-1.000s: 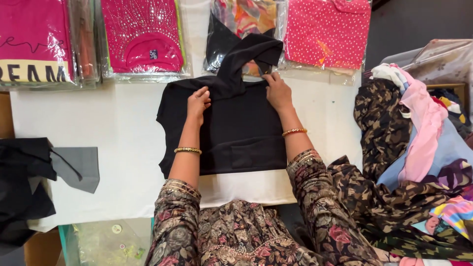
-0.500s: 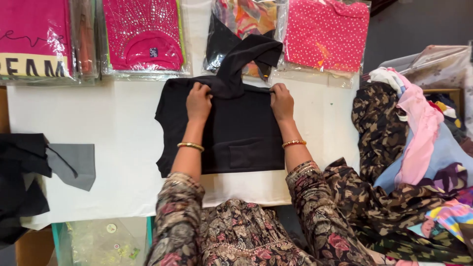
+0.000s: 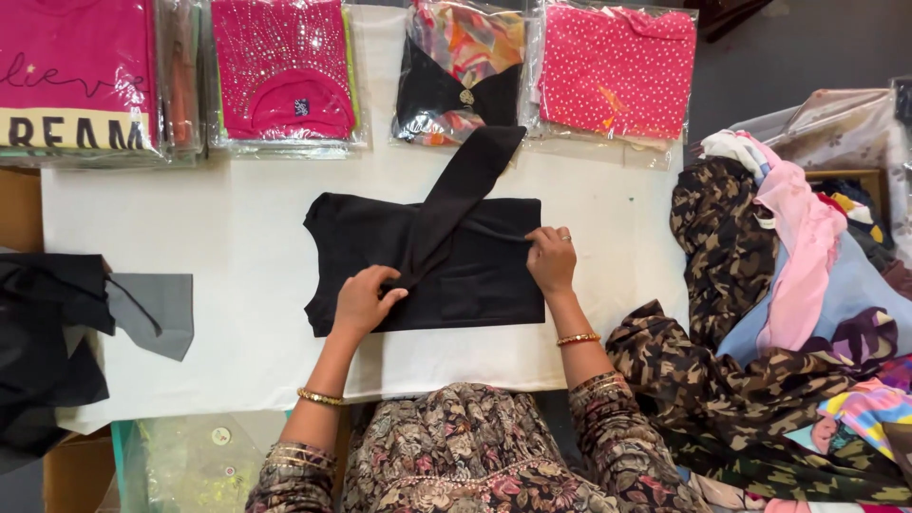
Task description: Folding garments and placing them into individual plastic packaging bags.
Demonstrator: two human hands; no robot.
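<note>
Seen from above, both my forearms reach forward over a white-covered bench (image 3: 237,237), each wrist ringed by a gold bangle. My left hand (image 3: 366,302) lies palm down on the lower left part of a black garment (image 3: 475,275), its fingers (image 3: 391,281) curled and pinching the near end of a long black sleeve (image 3: 456,204) that runs diagonally up and to the right across the cloth. My right hand (image 3: 553,258), a ring on one finger, rests on the garment's right side, fingers bent and gripping a small fold of the fabric near the top edge. The black garment lies flat in the middle of the bench, folded into a rough rectangle, directly in front of me. Along the far edge sits a row of clear plastic packages: a pink top with a cream band (image 3: 76,81) at far left, a pink top with sparkling beadwork (image 3: 283,71) beside it, a black and multicoloured patterned piece (image 3: 461,71) just beyond the sleeve's tip, and a pink dotted top (image 3: 617,76) to the right. Loose black and grey cloth (image 3: 85,323) hangs off the bench's left side. A heap of mixed clothes (image 3: 788,285), camouflage, pink and pale blue, is piled at my right.
</note>
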